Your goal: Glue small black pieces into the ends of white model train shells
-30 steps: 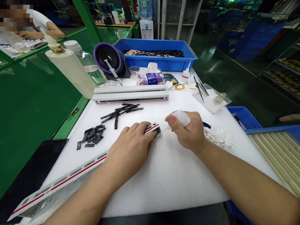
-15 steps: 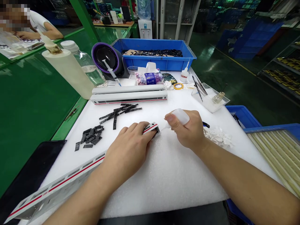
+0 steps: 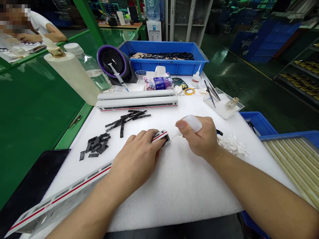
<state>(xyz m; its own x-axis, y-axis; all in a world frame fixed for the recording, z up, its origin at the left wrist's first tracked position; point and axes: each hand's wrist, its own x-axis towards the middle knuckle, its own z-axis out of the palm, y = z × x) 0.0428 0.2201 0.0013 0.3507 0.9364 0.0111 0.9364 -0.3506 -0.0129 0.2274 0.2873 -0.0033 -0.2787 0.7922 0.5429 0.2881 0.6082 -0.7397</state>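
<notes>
My left hand (image 3: pixel 136 156) is closed around the near-right end of a long white model train car shell (image 3: pixel 74 186), which has a red stripe and window openings. The shell slants down to the lower left, its middle partly under my forearm. In my right hand (image 3: pixel 201 139) is a small white squeeze bottle (image 3: pixel 191 123), its thin nozzle pointing left, close to the shell's open end. Whether the tip touches the shell I cannot tell. Left of my hands lie a pile of short black pieces (image 3: pixel 97 144) and a heap of longer black strips (image 3: pixel 126 120).
Two white train shells (image 3: pixel 137 103) lie behind the strips. At the back stand a blue bin (image 3: pixel 169 68), a tissue box (image 3: pixel 158 83) and a glue bottle (image 3: pixel 196 79). A clear tray (image 3: pixel 224 113) and crumpled tissue (image 3: pixel 233 146) are at right. A person (image 3: pixel 47 26) sits far left.
My right hand and the bottle have shifted very slightly to the right. My left hand and the train shell have stayed in place.
</notes>
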